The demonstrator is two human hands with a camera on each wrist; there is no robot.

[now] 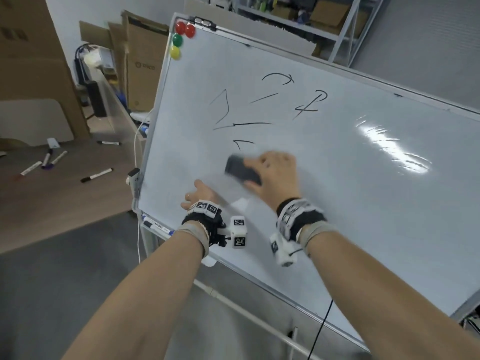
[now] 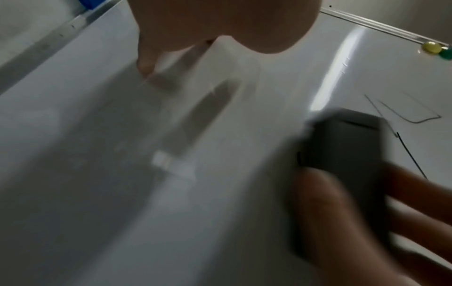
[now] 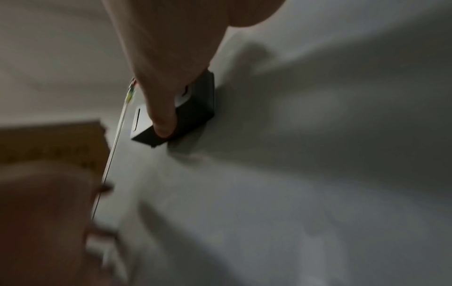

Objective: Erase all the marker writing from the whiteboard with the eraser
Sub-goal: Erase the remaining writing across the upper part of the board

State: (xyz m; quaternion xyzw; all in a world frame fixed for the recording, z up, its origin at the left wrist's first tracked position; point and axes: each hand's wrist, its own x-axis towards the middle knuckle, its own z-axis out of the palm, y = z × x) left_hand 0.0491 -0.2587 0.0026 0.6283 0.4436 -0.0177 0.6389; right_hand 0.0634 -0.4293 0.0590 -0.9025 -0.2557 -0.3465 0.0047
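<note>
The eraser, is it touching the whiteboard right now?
Touching. In the right wrist view the eraser sits flat against the whiteboard with no gap under it, gripped by the right hand.

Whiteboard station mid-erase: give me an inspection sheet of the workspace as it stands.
Surface: white whiteboard, tilted; black marker strokes remain on the upper middle.
Job's things: dark rectangular eraser against the board, below the strokes.
Clutter: loose markers on brown table; round coloured magnets at board corner.
Hands: right hand grips the eraser; left hand touches the board.
Cables: white cable by left edge; black cable below.
Surroundings: cardboard boxes, metal shelving.
</note>
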